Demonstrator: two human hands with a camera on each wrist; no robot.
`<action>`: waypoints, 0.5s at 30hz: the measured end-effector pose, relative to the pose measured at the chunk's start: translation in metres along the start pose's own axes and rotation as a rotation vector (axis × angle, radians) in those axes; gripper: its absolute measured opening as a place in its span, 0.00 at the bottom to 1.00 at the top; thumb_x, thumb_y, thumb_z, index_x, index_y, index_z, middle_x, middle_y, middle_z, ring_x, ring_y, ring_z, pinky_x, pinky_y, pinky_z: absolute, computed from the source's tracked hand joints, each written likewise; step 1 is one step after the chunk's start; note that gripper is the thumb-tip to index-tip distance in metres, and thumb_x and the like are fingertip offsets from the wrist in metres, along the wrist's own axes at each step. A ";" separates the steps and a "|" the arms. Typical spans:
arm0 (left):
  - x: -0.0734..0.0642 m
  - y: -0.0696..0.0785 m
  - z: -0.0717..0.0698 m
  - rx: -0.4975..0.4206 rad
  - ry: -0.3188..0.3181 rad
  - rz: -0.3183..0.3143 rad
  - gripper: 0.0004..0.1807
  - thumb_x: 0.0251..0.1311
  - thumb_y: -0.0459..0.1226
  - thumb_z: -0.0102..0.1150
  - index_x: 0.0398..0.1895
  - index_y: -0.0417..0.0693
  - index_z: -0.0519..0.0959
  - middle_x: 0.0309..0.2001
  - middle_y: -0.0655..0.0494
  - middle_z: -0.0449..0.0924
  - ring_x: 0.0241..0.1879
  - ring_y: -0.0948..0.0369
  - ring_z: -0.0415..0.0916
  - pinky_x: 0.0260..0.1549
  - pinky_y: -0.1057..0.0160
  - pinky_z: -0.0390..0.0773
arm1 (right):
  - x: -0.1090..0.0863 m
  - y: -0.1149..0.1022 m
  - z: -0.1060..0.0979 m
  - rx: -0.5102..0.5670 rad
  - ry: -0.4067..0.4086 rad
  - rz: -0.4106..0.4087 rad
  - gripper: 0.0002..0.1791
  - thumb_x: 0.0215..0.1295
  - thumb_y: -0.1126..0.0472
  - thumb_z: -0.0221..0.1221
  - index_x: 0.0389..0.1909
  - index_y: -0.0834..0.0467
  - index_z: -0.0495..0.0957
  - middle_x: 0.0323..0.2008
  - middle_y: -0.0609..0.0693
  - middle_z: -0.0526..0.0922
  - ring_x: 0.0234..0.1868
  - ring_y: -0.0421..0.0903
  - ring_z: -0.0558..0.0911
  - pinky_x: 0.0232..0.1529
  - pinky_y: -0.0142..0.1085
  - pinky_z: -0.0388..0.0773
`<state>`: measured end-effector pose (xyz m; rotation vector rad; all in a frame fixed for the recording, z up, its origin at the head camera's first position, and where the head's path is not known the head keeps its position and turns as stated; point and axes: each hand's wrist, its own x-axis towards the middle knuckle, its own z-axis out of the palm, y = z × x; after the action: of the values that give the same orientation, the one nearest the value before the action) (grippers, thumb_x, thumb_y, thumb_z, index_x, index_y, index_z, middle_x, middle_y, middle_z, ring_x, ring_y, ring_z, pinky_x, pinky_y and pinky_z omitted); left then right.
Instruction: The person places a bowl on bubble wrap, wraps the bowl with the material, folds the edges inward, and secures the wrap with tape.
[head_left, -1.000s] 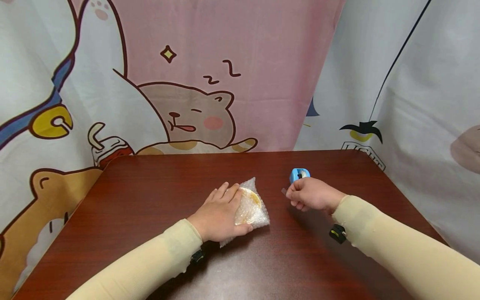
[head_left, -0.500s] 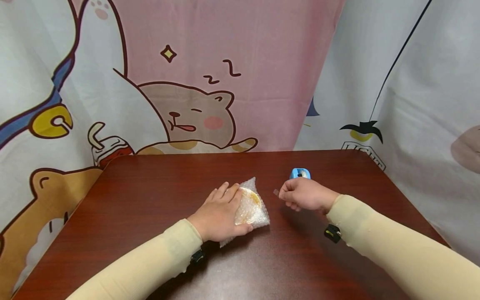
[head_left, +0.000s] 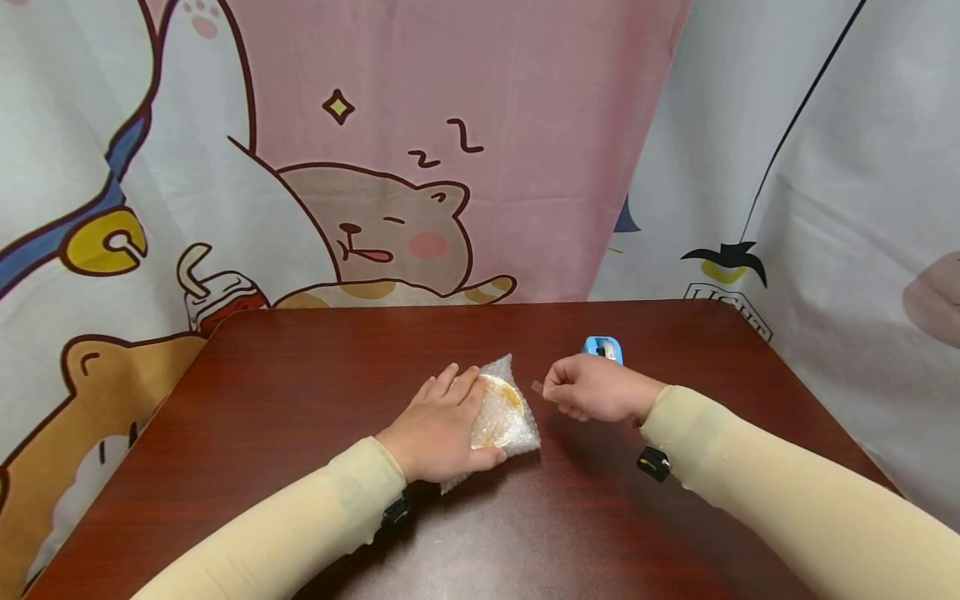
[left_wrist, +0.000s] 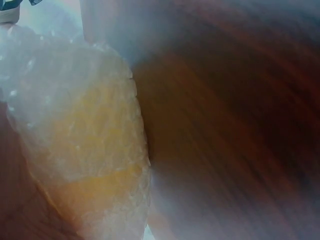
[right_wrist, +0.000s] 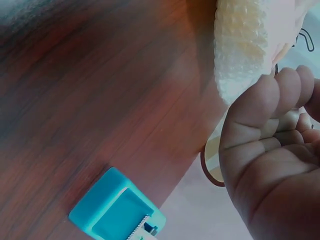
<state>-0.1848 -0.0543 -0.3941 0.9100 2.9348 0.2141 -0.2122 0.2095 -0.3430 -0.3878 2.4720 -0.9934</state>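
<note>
A bubble-wrapped package (head_left: 507, 417) with something white and yellow inside lies on the table. My left hand (head_left: 437, 429) rests flat on its left part, fingers spread, hiding that side. Yellow shows through the bubble wrap (left_wrist: 95, 130) in the left wrist view. To the right of the package, my right hand (head_left: 600, 388) pinches a small clear piece of tape (head_left: 537, 387) between thumb and fingertips. The tape's end points at the package, a short gap away. Behind the right hand stands a blue tape dispenser (head_left: 603, 347), its toothed cutter visible in the right wrist view.
The dark red-brown wooden table (head_left: 337, 358) reaches back to a cartoon-printed curtain (head_left: 547, 150). More pale curtain (head_left: 847, 250) hangs along the right side. A small black device (head_left: 654, 463) sits under the right wrist.
My right hand has moved left toward the package, carrying the piece of tape away from the dispenser. The left hand and the package have stayed in place.
</note>
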 end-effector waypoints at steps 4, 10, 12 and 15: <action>0.000 0.000 0.000 0.005 0.004 0.003 0.59 0.63 0.73 0.53 0.84 0.40 0.56 0.84 0.44 0.52 0.83 0.40 0.48 0.80 0.40 0.54 | 0.001 -0.004 0.001 -0.009 -0.008 -0.015 0.10 0.78 0.60 0.57 0.35 0.59 0.79 0.25 0.49 0.75 0.26 0.44 0.74 0.30 0.36 0.74; -0.001 0.000 -0.001 0.003 0.010 0.008 0.58 0.63 0.71 0.54 0.83 0.39 0.57 0.84 0.43 0.53 0.83 0.40 0.49 0.80 0.40 0.56 | 0.002 -0.009 0.001 -0.023 -0.024 -0.014 0.11 0.79 0.60 0.56 0.34 0.58 0.79 0.24 0.48 0.74 0.25 0.43 0.72 0.28 0.36 0.72; -0.001 0.000 -0.001 0.000 0.011 0.010 0.58 0.63 0.71 0.54 0.83 0.39 0.57 0.84 0.43 0.53 0.83 0.39 0.50 0.80 0.40 0.56 | 0.003 -0.011 0.002 -0.024 -0.031 -0.011 0.11 0.80 0.60 0.56 0.34 0.58 0.79 0.23 0.48 0.74 0.25 0.43 0.72 0.28 0.36 0.72; -0.001 0.001 -0.001 0.002 0.010 0.011 0.58 0.64 0.71 0.54 0.83 0.39 0.57 0.84 0.43 0.53 0.83 0.39 0.50 0.80 0.39 0.56 | 0.004 -0.014 0.004 -0.012 -0.046 -0.016 0.11 0.79 0.59 0.56 0.34 0.58 0.78 0.22 0.48 0.73 0.24 0.43 0.71 0.28 0.35 0.71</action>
<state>-0.1841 -0.0543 -0.3926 0.9276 2.9402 0.2168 -0.2129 0.1957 -0.3366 -0.4306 2.4380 -0.9653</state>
